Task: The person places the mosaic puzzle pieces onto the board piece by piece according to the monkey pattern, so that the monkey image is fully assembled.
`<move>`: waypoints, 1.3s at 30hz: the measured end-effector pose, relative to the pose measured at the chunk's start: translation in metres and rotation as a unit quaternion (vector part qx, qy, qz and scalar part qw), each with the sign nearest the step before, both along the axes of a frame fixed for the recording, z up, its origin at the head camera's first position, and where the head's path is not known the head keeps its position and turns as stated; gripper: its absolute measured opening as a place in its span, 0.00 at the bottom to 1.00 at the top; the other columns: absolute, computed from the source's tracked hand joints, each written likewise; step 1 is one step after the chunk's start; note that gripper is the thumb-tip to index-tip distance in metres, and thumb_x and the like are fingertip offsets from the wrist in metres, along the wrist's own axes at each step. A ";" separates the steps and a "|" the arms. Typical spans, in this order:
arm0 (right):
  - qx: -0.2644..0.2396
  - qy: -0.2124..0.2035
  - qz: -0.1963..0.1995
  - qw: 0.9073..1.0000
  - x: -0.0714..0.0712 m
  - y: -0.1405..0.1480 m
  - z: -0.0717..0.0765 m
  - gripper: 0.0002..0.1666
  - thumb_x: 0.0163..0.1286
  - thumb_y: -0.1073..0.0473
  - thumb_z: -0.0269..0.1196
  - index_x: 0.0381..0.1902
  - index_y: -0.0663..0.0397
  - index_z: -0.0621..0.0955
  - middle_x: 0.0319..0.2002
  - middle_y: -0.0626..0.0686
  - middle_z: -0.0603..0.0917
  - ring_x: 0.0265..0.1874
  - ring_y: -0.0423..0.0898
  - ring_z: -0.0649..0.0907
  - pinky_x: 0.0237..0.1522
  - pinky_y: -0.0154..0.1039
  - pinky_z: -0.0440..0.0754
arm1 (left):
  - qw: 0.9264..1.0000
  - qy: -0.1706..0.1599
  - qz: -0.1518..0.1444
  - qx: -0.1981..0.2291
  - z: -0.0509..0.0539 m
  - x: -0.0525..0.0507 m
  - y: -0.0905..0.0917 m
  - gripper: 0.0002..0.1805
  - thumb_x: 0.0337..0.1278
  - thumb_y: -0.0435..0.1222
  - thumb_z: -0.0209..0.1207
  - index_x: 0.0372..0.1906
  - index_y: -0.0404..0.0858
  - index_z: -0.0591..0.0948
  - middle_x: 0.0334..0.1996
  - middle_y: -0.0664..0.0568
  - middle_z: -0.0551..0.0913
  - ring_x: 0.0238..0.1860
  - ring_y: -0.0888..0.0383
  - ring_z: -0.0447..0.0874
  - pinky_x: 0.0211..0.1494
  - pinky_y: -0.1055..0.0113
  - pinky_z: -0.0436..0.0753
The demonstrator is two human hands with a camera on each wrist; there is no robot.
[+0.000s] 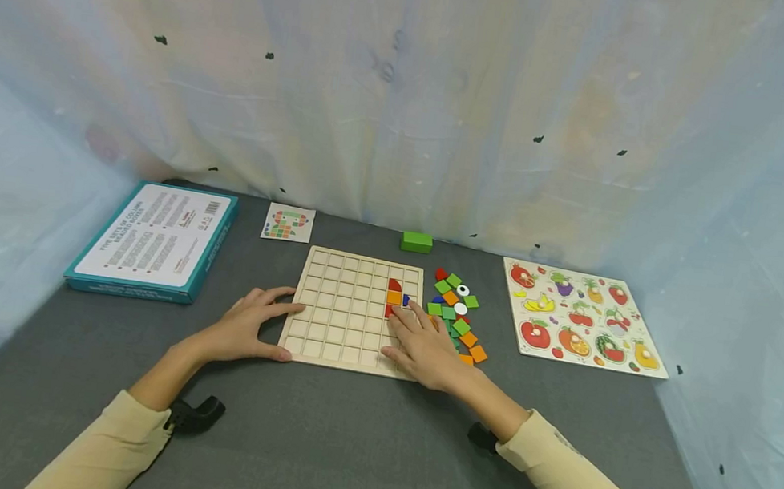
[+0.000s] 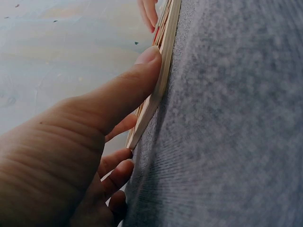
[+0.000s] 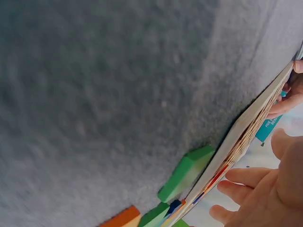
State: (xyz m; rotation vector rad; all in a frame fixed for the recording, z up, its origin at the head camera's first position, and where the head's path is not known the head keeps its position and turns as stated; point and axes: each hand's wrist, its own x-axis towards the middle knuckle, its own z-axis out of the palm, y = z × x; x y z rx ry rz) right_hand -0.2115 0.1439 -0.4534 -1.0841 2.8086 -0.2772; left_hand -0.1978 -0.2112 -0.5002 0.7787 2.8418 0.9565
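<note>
A pale wooden grid board point(image 1: 334, 310) lies flat on the grey table. My left hand point(image 1: 248, 326) touches its left edge with the fingers and its near-left corner with the thumb point(image 2: 149, 56). Over the board's right side, my right hand point(image 1: 428, 355) lies with fingers extended, the fingertips at a lower red piece point(image 1: 389, 310). Above that piece sit an orange square point(image 1: 395, 298) and a red curved piece point(image 1: 395, 285). A blue piece point(image 1: 406, 300) sits beside the orange square. The right hand hides the board's near-right part.
Loose coloured tiles point(image 1: 461, 327) lie scattered right of the board. Behind it are a green block point(image 1: 416, 242) and a small pattern card point(image 1: 289, 223). A teal-edged box point(image 1: 145, 241) lies at left, a fruit puzzle board point(image 1: 579, 318) at right. Curtains enclose the table.
</note>
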 end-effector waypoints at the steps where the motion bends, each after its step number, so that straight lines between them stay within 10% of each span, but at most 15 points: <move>1: -0.002 -0.001 0.001 1.000 0.000 0.001 0.000 0.36 0.79 0.43 0.52 0.74 0.61 0.67 0.76 0.60 0.61 0.76 0.62 0.53 0.67 0.69 0.53 | 1.000 -0.001 0.000 0.000 0.000 0.000 0.000 0.48 0.45 0.61 0.71 0.72 0.46 0.71 0.74 0.42 0.60 0.64 0.42 0.61 0.59 0.34 0.61; 9: -0.076 0.009 -0.058 0.995 -0.006 0.030 0.002 0.31 0.76 0.47 0.59 0.67 0.61 0.73 0.67 0.67 0.68 0.70 0.65 0.61 0.65 0.68 0.57 | 1.000 -0.004 -0.004 0.004 0.002 0.001 0.000 0.48 0.46 0.60 0.72 0.72 0.45 0.71 0.75 0.42 0.59 0.65 0.41 0.60 0.60 0.33 0.60; 19: -0.166 0.005 -0.196 0.966 -0.025 0.106 -0.006 0.15 0.66 0.64 0.68 0.50 0.66 0.83 0.45 0.64 0.76 0.44 0.59 0.73 0.43 0.52 0.69 | 1.000 -0.011 0.000 0.005 0.001 0.002 0.000 0.48 0.46 0.60 0.72 0.73 0.45 0.71 0.75 0.42 0.58 0.65 0.41 0.59 0.60 0.33 0.60; 29: -0.205 -0.021 -0.131 0.970 -0.020 0.106 -0.005 0.07 0.61 0.64 0.73 0.34 0.58 0.83 0.38 0.57 0.75 0.38 0.56 0.71 0.42 0.50 0.65 | 1.000 -0.012 0.007 -0.004 0.002 0.002 0.002 0.49 0.46 0.61 0.71 0.73 0.45 0.71 0.75 0.43 0.58 0.64 0.43 0.60 0.58 0.35 0.64; 39: -0.119 -0.072 -0.089 0.986 -0.019 0.095 -0.003 0.12 0.56 0.59 0.77 0.33 0.53 0.84 0.34 0.50 0.73 0.37 0.49 0.68 0.39 0.48 0.58 | 1.000 -0.007 0.004 -0.002 0.001 0.002 0.001 0.49 0.46 0.61 0.71 0.73 0.45 0.71 0.75 0.42 0.59 0.64 0.42 0.60 0.57 0.34 0.64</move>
